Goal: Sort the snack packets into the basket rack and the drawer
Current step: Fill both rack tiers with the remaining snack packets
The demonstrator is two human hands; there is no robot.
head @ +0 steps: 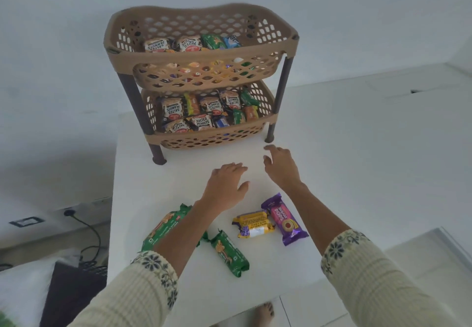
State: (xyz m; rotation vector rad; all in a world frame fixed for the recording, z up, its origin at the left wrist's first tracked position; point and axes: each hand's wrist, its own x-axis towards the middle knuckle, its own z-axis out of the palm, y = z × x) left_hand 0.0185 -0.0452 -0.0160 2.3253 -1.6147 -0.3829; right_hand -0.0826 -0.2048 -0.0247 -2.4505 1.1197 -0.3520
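Note:
A tan two-tier basket rack (204,57) on dark legs stands at the back of the white table (332,173). Both tiers hold several snack packets, among them salted peanuts. My left hand (226,182) and my right hand (282,167) hover empty, fingers apart, over the table just in front of the rack. Nearer me lie a long green packet (163,226) partly under my left forearm, a smaller green packet (229,252), a yellow packet (254,224) and a purple packet (284,218). No drawer is visible.
The table's left edge drops to a floor with a wall socket and black cable (84,224). A dark object (71,293) sits at the lower left. A bare foot (264,312) shows beyond the table's near edge.

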